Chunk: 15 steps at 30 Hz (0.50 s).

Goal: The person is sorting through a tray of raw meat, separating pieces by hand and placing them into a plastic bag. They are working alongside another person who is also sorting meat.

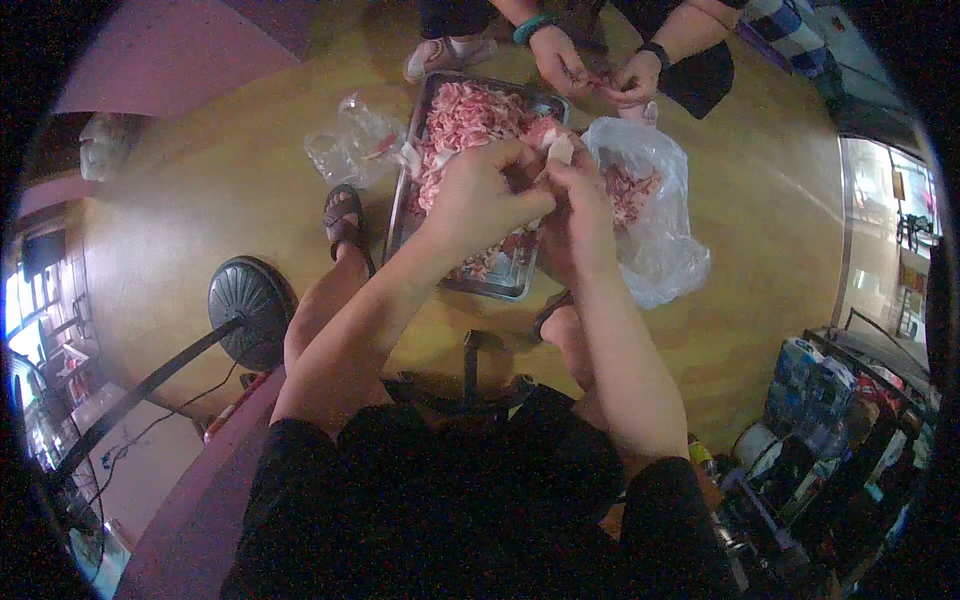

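Both my hands meet above the right side of a metal tray [519, 289] on the floor. A pile of sliced raw meat [469, 112] fills much of the tray's far part, with smaller scraps near its close end. Between the thumb and fingers of my right hand [585, 210] is a pale and pink piece of raw meat [555, 144]. My left hand [487, 195] has its fingers curled against the right one; whether it also grips the piece is hidden. Right of the tray, a clear plastic bag [664, 255] holds reddish meat pieces [631, 196].
Across the tray, another person's hands [596, 75] hold a small reddish piece. A clear plastic bag [352, 154] with a meat scrap lies left of the tray. A round black stand base [251, 311] and cable are at left; a loaded rack [840, 405] stands at right.
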Each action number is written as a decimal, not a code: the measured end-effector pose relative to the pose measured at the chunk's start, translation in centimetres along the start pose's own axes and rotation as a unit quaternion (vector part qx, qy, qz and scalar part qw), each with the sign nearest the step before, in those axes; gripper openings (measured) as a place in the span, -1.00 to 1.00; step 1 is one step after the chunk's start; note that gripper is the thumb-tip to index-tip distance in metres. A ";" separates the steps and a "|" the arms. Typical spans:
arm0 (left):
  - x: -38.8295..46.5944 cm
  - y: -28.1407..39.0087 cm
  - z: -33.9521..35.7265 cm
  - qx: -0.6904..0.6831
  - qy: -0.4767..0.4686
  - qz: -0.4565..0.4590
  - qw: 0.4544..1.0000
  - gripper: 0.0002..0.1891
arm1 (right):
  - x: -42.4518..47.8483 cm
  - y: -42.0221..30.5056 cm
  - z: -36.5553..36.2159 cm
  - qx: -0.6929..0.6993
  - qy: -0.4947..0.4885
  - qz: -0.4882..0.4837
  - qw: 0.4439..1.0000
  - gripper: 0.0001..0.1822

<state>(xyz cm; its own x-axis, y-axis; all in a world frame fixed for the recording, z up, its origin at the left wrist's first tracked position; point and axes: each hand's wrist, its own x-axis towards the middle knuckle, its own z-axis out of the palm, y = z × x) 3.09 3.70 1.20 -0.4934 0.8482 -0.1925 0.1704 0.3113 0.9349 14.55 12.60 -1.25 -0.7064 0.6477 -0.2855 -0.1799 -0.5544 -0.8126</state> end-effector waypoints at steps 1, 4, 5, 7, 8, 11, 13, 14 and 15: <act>0.0 0.2 0.0 -0.006 -0.006 -0.014 1.000 -0.72 | 0.0 0.0 0.0 -0.015 0.000 0.000 1.000 -0.50; 0.6 -1.2 0.2 -0.090 0.003 -0.017 0.996 -0.73 | 0.1 0.2 -0.3 -0.001 0.007 0.012 1.000 -0.51; 0.7 -1.8 0.1 -0.129 0.011 -0.011 0.992 -0.73 | 0.4 0.3 -0.5 0.042 0.013 0.023 0.999 -0.51; 0.8 -1.4 -1.2 -0.228 0.003 0.000 0.974 -0.77 | 0.7 -0.1 -0.9 0.111 0.022 0.048 0.992 -0.52; 1.1 -1.9 -1.8 -0.263 0.017 0.007 0.965 -0.76 | 0.7 -0.6 -1.0 0.138 0.022 0.063 0.988 -0.52; 0.9 -0.5 -2.2 -0.208 0.056 0.055 0.975 -0.69 | 1.1 -2.1 -1.4 0.200 0.011 0.067 0.977 -0.50; 0.6 0.0 -2.4 0.031 0.111 0.106 0.988 -0.69 | 1.3 -2.2 -1.3 0.232 0.008 0.057 0.971 -0.49; 1.2 -1.1 -1.9 0.116 0.131 0.179 0.968 -0.67 | 1.2 -2.2 -1.3 0.230 0.008 0.061 0.971 -0.49; 1.2 -1.1 -1.7 0.134 0.137 0.230 0.954 -0.67 | 0.9 -2.1 -1.2 0.229 0.007 0.065 0.971 -0.49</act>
<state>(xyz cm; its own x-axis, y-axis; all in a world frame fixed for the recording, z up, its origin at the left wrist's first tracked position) 0.91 3.63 0.45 -0.5117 0.7891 0.3399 0.6165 0.0616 0.7849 15.13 15.02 -0.42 -0.7350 0.5616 -0.3800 -0.3772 -0.8043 -0.4591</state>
